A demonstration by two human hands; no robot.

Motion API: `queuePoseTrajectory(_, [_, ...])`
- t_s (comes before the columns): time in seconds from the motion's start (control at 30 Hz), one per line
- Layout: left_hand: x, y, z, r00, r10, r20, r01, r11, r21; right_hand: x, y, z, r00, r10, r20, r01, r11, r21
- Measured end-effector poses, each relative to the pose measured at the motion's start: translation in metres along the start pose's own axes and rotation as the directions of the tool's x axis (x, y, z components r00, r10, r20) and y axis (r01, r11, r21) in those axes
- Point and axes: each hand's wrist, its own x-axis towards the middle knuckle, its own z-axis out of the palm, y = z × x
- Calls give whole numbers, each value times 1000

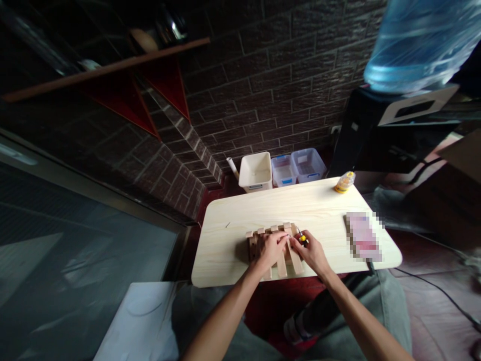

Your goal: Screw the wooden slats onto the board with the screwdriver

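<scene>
A small wooden piece with several light slats (281,265) lies near the front edge of the pale table. My left hand (269,248) rests over its middle slats, thumb and finger pinched close to the top of a right-hand slat; whatever is between them is too small to name. At the piece's right side, my right hand (310,251) has its fingers curled around a short yellow-and-black screwdriver (303,238), whose thin shaft points up and away. The fingertips of both hands nearly meet above the slat. Part of the wooden piece is hidden beneath my left hand.
On the table (218,255) are a thin dark piece (227,224) at left, a clear yellow-based container (344,182) at back right and a blurred pink item (364,235) at right. Behind stand a cream bin (246,173) and clear plastic boxes (308,163).
</scene>
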Motion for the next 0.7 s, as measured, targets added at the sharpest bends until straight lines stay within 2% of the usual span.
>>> queuePoseTrajectory(0.37, [1,5,-3,1000,-19,14,17,992,123,-1,1,0,1000,22,4,-22,1000,14])
queuePoseTrajectory(0.53, [3,0,2,999,35,-1,-34,980,197,-2,1,0,1000,18,0,-18,1000,16])
queuePoseTrajectory(0.7, [4,-4,5,998,60,5,-60,980,188,-2,1,-1,1000,29,13,-29,999,21])
